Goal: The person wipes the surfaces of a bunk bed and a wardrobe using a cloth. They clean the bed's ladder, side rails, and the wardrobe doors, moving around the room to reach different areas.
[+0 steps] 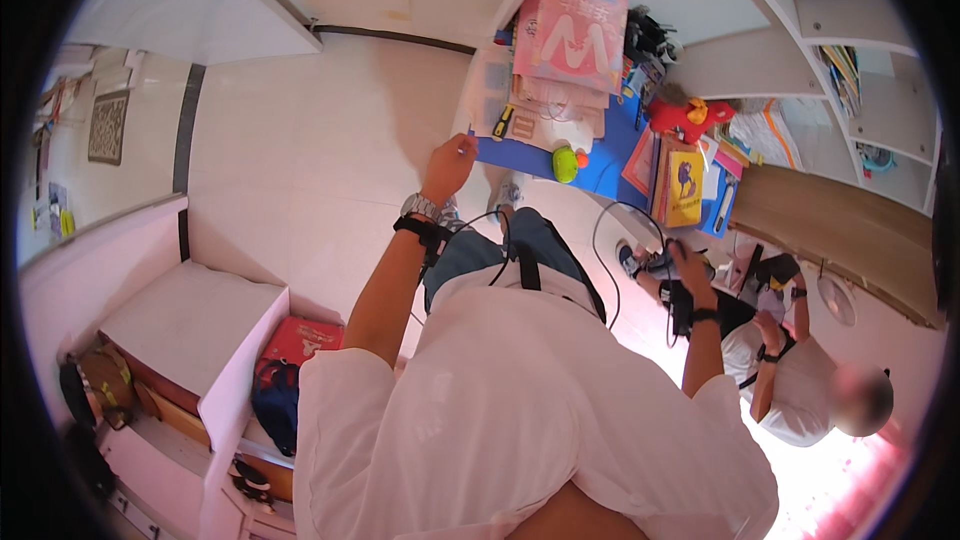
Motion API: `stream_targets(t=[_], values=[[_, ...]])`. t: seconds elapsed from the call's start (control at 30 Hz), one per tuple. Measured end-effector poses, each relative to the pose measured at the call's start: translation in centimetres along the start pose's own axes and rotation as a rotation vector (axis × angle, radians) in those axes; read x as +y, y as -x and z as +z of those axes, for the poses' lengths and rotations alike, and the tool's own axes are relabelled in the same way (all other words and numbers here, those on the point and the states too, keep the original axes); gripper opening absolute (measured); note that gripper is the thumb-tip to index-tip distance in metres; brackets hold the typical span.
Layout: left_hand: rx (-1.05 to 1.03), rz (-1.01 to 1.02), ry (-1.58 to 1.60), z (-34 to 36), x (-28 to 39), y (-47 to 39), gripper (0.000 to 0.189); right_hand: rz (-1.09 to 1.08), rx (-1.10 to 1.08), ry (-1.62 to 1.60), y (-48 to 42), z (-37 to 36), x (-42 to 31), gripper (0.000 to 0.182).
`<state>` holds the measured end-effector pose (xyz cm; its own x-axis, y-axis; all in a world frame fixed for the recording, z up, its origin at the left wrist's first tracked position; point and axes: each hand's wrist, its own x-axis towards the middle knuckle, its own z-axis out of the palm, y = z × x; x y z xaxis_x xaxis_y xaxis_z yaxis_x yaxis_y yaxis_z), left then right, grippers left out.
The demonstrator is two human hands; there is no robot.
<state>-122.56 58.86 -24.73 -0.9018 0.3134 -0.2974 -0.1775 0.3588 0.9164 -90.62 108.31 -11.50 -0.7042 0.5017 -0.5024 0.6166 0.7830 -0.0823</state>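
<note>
My left hand (449, 166), with a metal watch (421, 208) and a black strap at the wrist, is beside the near left corner of the blue desk top (517, 156). Its fingers are curled, and a small pale spot shows at them; I cannot tell whether it is held. Low at the right, my right hand (691, 270) has a dark object (676, 247) at its fingers. Nearest the left hand on the desk are a yellow-and-black utility knife (502, 122) and a bright green rounded item (564, 164). An orange piece (582, 159) touches the green item.
A pink box (574, 26) tops a paper stack. Books (684, 187) and a red plush toy (690, 116) crowd the desk's right. Another person (787, 367) is close on my right. Black cables (598, 240) loop beside me. Left are bags (279, 397) and an open door (247, 7).
</note>
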Motion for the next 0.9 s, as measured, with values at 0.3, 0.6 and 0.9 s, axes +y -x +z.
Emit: stream_targets(t=[0.3,0.6,0.9], values=[[0.157,0.013,-0.012,-1.1,1.1,6.0,0.024,-0.221,-0.195,0.264,0.2,-1.2,-0.4,0.107],[0.172,-0.081,0.071,3.8,0.9,15.7,0.027,-0.177,-0.355,-0.25,-2.8,-2.7,5.8,0.071],[0.03,-0.026,-0.025,4.4,1.4,18.2,0.024,-0.368,0.067,-0.091,-0.2,0.8,4.7,0.062]])
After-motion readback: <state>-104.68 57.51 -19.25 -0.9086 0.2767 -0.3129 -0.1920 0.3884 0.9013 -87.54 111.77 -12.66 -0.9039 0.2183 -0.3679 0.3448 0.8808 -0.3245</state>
